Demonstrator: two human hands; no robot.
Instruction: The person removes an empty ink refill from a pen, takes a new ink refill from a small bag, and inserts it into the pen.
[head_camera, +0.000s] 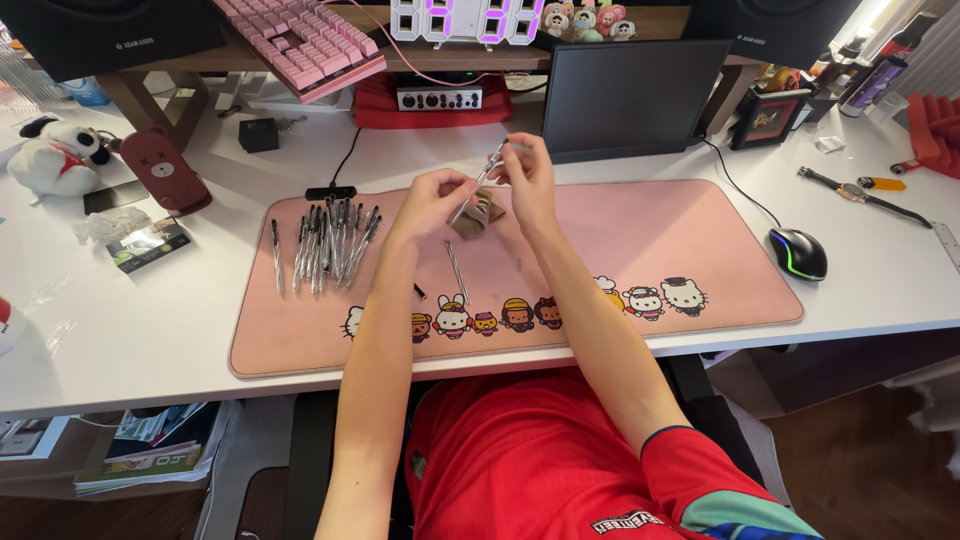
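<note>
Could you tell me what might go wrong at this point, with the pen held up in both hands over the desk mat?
The clear pen is pinched between the left hand and right hand in mid-air, so a small part could slip free and drop. A loose thin part lying on the pink mat might roll away. The left forearm also passes close to the row of pens and could scatter them.

— What is seen of the pen (484, 176) pinched between the left hand (432, 203) and the right hand (527, 178)?
— A clear, glossy plastic barrel is shown, as on the row of pens (328, 245).
— And the desk mat (690, 235)?
— Matt pink cloth with printed figures is seen, laid on a smooth white desk (120, 330).
— The mouse (797, 252)?
— Glossy black plastic; the keyboard (300, 40) looks pink plastic.
</note>
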